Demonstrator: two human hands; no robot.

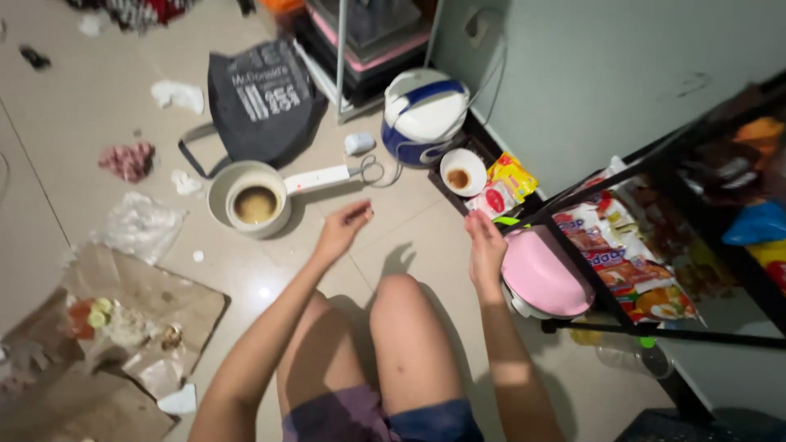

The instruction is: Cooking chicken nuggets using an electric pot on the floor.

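Observation:
I sit on a tiled floor with my knees up. My right hand (486, 245) holds a small red and white sachet (491, 200) near a black wire shelf (589, 192). My left hand (342, 229) reaches forward, its fingers pinched together over the floor; whether something small is in them I cannot tell. A white pot (246, 200) with brown liquid and a long white handle stands just left of that hand. A small white bowl (463, 172) with brown residue sits beyond the sachet.
A white and blue rice cooker (423, 115) stands by the wall, a dark tote bag (262, 102) to its left. A pink lid (542, 274) and snack packets (630, 262) lie under the shelf. Brown paper with food scraps (123, 319) and crumpled tissues litter the left floor.

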